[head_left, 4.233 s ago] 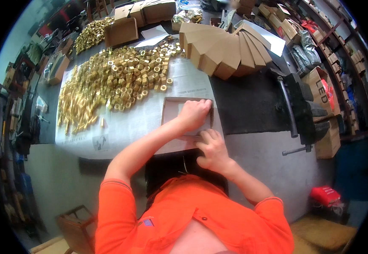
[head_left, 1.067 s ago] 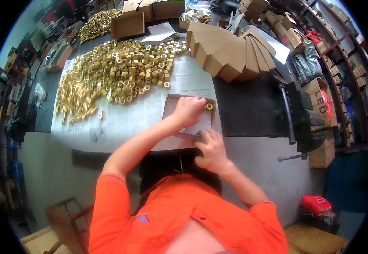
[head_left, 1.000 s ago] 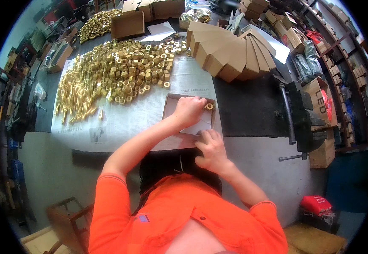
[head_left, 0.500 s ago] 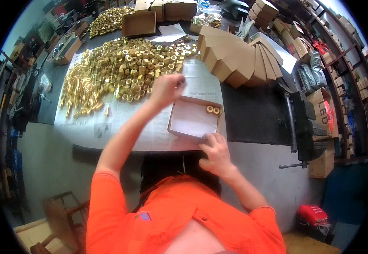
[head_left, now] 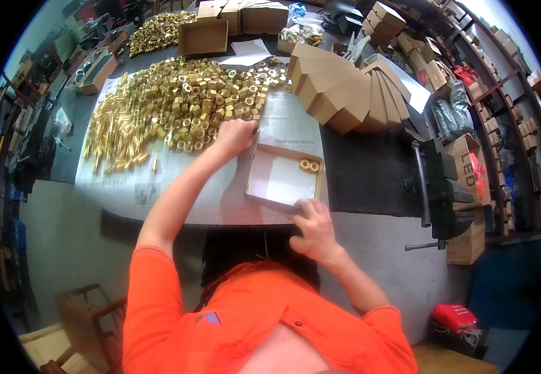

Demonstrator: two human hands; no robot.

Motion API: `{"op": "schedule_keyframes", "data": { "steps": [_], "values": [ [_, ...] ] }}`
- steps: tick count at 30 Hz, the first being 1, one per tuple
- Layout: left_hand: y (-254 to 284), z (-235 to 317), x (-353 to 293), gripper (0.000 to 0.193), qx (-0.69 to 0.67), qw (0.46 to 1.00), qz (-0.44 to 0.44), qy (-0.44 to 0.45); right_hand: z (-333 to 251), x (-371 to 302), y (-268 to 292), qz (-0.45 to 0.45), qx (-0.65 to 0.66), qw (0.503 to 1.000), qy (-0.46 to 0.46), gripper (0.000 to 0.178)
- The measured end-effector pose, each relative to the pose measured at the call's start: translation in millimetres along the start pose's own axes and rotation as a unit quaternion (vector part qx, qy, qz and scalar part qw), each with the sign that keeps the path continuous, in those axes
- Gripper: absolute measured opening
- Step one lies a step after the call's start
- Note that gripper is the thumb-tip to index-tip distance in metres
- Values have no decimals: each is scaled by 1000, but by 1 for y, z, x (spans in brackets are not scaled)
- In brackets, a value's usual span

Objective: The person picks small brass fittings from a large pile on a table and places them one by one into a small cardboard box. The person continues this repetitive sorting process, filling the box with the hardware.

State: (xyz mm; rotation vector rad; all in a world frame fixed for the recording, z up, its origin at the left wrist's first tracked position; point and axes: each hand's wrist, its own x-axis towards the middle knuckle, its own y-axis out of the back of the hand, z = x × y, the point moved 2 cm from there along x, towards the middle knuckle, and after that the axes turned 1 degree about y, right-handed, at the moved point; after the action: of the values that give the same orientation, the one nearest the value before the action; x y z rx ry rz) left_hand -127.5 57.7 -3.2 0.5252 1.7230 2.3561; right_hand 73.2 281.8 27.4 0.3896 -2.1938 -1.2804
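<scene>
A shallow cardboard box (head_left: pixel 284 198) with a white paper lining sits at the table's near side. Two brass nuts (head_left: pixel 309 165) lie side by side in its far right corner. My right hand (head_left: pixel 315 227) grips the box's near wall by the right corner, fingers curled on it. Just left of the box's far left corner is my left hand (head_left: pixel 237 136), closed, at the near edge of a big heap of brass nuts (head_left: pixel 205 103). Whatever its fingers pinch is hidden. Left of the nuts spreads a pile of slim brass tubes (head_left: pixel 114 134).
Newspaper (head_left: pixel 189 193) covers the near tabletop. A fanned row of folded cardboard boxes (head_left: pixel 339 87) stands at the far right, with a bench vise (head_left: pixel 441 181) on the right edge. An open brown box (head_left: pixel 203 38) and another brass heap (head_left: pixel 158 32) lie at the back.
My left hand has moved slightly left and nearer, beside the nut heap. The right hand stays on the box, and the two nuts in it lie as before. The whole view has shifted a little.
</scene>
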Motion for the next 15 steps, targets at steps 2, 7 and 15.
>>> {"op": "schedule_keyframes", "data": {
  "steps": [2, 7, 15],
  "values": [
    [1, 1, -2, 18, 9, 1000, 12, -8, 0, -1, -2, 0, 2, 1000, -1, 37],
    [26, 6, -11, 15, -19, 1000, 14, 12, -1, 0, -1, 8, 9, 1000, 2, 36],
    [62, 59, -39, 11, -100, 989, 46, -97, 1, -1, -1, 13, -6, 1000, 7, 32]
  ]
}}
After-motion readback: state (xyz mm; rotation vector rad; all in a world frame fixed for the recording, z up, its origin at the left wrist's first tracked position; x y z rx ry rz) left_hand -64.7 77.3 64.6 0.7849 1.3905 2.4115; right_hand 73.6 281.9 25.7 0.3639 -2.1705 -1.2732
